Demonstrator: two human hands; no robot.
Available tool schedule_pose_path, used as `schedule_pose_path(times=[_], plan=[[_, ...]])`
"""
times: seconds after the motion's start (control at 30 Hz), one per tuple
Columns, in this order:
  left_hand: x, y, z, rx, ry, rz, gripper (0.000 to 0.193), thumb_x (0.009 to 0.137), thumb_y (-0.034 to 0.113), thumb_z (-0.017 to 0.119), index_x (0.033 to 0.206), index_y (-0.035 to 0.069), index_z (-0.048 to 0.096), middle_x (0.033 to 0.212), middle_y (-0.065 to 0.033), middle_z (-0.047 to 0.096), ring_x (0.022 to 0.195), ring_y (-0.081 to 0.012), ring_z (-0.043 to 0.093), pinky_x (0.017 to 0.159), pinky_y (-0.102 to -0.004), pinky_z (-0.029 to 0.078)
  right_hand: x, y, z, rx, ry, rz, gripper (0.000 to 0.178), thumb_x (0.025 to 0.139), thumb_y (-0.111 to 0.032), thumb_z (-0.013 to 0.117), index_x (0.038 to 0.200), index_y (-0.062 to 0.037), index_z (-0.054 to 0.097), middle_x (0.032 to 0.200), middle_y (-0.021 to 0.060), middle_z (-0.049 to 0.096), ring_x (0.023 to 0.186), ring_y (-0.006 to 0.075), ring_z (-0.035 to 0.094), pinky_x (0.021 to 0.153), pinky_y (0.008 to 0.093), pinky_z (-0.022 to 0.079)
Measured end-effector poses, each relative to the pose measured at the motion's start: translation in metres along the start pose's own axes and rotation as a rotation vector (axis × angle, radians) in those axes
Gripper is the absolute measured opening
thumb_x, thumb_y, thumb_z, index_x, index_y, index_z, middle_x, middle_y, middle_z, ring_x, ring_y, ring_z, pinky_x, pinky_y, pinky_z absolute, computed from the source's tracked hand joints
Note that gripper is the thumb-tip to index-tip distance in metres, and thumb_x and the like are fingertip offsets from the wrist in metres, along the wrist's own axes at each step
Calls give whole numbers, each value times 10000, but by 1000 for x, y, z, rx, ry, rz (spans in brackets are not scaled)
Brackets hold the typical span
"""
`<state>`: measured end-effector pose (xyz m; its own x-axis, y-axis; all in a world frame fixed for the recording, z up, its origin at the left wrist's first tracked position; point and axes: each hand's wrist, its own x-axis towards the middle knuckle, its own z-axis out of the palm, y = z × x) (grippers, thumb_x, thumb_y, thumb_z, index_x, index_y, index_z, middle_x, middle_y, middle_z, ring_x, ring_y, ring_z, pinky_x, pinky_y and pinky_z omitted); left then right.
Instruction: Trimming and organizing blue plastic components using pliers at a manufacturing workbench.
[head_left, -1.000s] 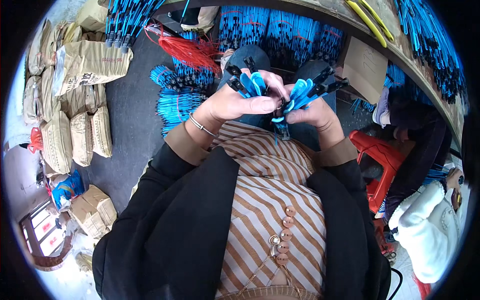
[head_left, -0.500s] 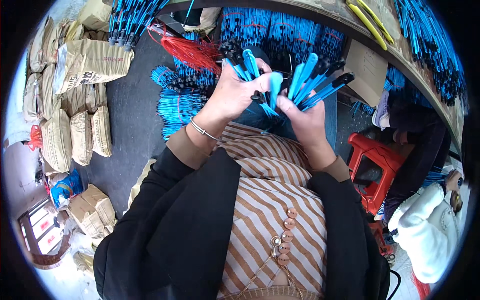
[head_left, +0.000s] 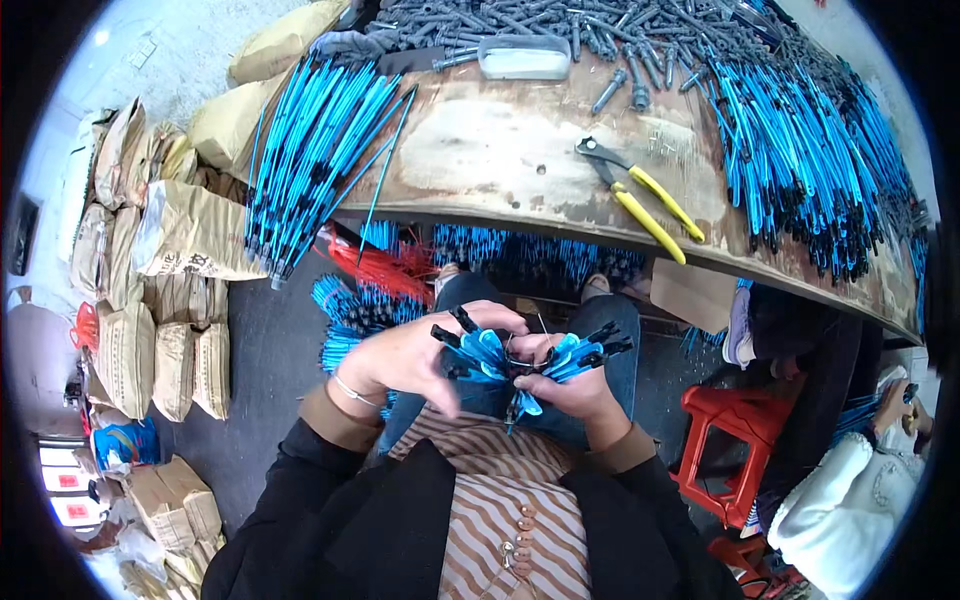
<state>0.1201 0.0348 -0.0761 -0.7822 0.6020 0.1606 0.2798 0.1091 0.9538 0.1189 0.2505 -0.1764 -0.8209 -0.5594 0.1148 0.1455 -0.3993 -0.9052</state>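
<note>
A bunch of slim bright-blue strips with black tips (head_left: pixel 478 352) is held above my lap, fanning out to both sides from a pinched middle. My right hand (head_left: pixel 572 393) is closed round this middle, its thumb pressed on the near side. At the bunch's left side is my left hand (head_left: pixel 398 357), thumb and fingers spread apart around the strips without a visible squeeze. Its fingertips reach over the far side, partly hidden. A thin wire-like line stands up near the fingertips; what it belongs to I cannot make out.
A worn wooden table (head_left: pixel 480 150) stands ahead, bearing yellow-handled pliers (head_left: pixel 640 200), grey plastic parts (head_left: pixel 640 90) and blue strip piles (head_left: pixel 800 160). Tied blue bundles (head_left: pixel 340 300) and red strings (head_left: pixel 385 265) lie below. A red stool (head_left: pixel 725 440) and a co-worker in white (head_left: pixel 850 490) are at right.
The view has tipped up, bringing the tabletop into sight. My left hand has loosened from its grip on the strips, while my right hand now holds the gathered middle.
</note>
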Motion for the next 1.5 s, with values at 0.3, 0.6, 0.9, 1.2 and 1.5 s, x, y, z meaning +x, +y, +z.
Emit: schedule_pose_path(times=[0.3,0.6,0.9,1.2,1.5], plan=[[179,24,-99,547,340,-213,430,781,72,693,1175,-3,536,997,-115,660,830,-189,633,736,-283,517,14,7,-41,-60,-21,175,378,704,48,715,1073,-8,652,811,38,656,675,103,579,657,218,476],[300,-68,-100,1460,474,-50,344,768,204,632,1057,46,531,783,-147,648,659,-334,623,599,-397,497,17,12,-53,-72,-4,189,389,702,69,703,1080,-3,645,865,46,670,699,97,598,674,205,484],[117,-8,-69,-138,484,32,409,833,-60,572,1226,37,510,989,-110,587,768,-176,563,685,-256,455,12,5,-33,-236,-67,179,381,697,60,709,1068,-4,650,893,50,678,709,97,599,676,207,486],[-39,-51,6,-290,352,-16,512,752,-88,662,1237,17,534,903,-53,596,743,-106,566,683,-181,453,0,18,17,-226,-138,98,360,663,46,725,1014,-8,667,894,53,679,662,117,545,683,241,477],[-52,-34,10,-430,243,-53,490,734,-35,701,1208,28,591,909,-84,650,743,-141,598,690,-220,483,-4,7,36,-278,-58,47,187,656,-62,788,766,-46,638,659,16,625,543,101,513,566,237,438]])
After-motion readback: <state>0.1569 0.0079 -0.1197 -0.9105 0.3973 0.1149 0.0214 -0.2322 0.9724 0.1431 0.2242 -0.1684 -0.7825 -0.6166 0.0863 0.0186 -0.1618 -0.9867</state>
